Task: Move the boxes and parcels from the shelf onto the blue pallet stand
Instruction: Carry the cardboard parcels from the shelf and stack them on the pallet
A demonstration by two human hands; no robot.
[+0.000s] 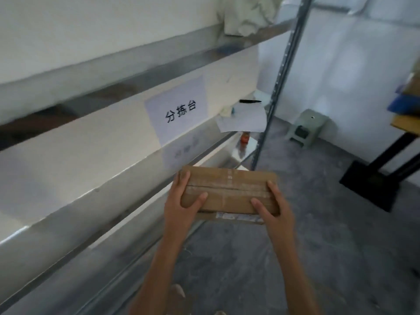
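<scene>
My left hand (pixel 181 201) and right hand (pixel 271 202) grip the short ends of a flat brown taped cardboard box (pixel 229 192), its long axis running across me between both hands, held just off the grey metal shelf (pixel 127 185). I see no blue pallet stand; a black-legged bench (pixel 404 126) stands well right of the shelf.

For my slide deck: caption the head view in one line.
Both hands, left hand and right hand, hold a taped cardboard box beside the metal shelf.
</scene>
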